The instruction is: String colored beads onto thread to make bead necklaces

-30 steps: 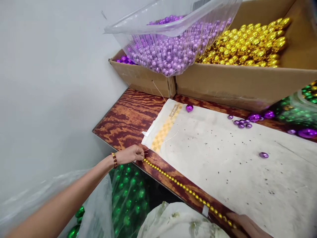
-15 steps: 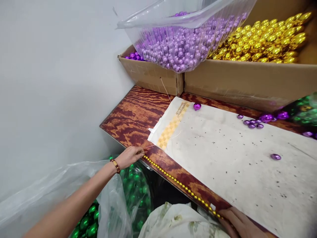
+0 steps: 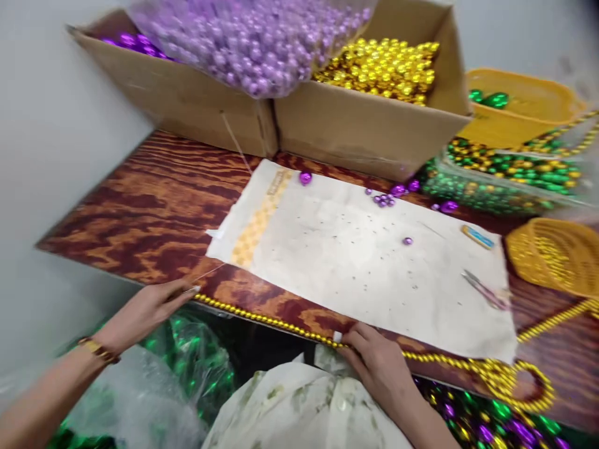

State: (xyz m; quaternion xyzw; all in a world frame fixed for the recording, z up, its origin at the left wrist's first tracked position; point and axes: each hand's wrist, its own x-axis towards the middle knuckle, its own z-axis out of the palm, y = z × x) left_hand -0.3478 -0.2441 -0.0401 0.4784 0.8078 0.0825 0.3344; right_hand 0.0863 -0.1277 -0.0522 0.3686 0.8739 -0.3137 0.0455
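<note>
A gold bead string [image 3: 262, 318] runs along the front edge of the wooden table. My left hand [image 3: 152, 308], with a bracelet at the wrist, pinches its left end, where a thin thread leads off toward the white cloth [image 3: 318, 249]. Further right, my right hand [image 3: 377, 358] has its fingers closed over the same string, beside a small white tab [image 3: 337, 337] at the table edge. Past this hand the string continues to a coiled heap of gold beads [image 3: 510, 380]. Loose purple beads [image 3: 384, 200] lie along the cloth's far side.
Behind the cloth stand cardboard boxes [image 3: 355, 128] with gold beads and a bag of purple beads [image 3: 253, 56]. Scissors [image 3: 484, 290] and a blue-and-yellow item [image 3: 477, 237] lie on the cloth. Yellow baskets [image 3: 524, 255] stand at right. Plastic-wrapped green beads [image 3: 187, 355] are below left.
The view has swung right, bringing the scissors, baskets and coiled gold beads into sight. Both hands stay on the gold string along the table edge.
</note>
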